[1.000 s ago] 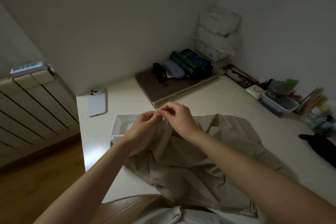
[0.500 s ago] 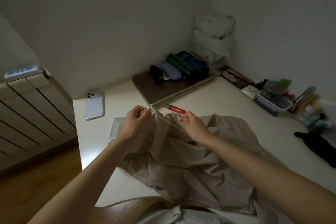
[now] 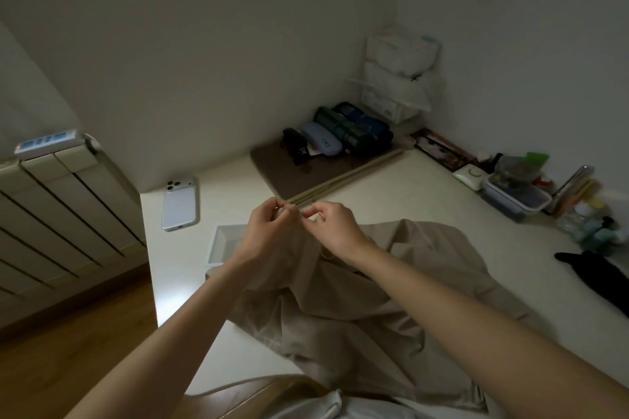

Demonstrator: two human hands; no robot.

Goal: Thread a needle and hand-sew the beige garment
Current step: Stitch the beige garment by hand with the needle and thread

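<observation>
On the white table [image 3: 391, 187], the beige garment [image 3: 357, 299] lies crumpled, one fold lifted. Left hand [image 3: 269, 231] pinches that raised fold; right hand [image 3: 337, 228], fingertips meeting the left's, pinches the same fold. Phone [image 3: 179, 202] and white tray [image 3: 221, 241] lie just left.

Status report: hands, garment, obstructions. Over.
Left hand pinches raised fold of beige garment. Right hand pinches beside it, likely the needle, too small to confirm. No obstruction at the hands; white tray lies left of them.

Garment [image 3: 374, 299] on table [image 3: 425, 187], tray [image 3: 224, 245] at its left edge, perhaps touching, phone [image 3: 179, 202] behind tray.
</observation>
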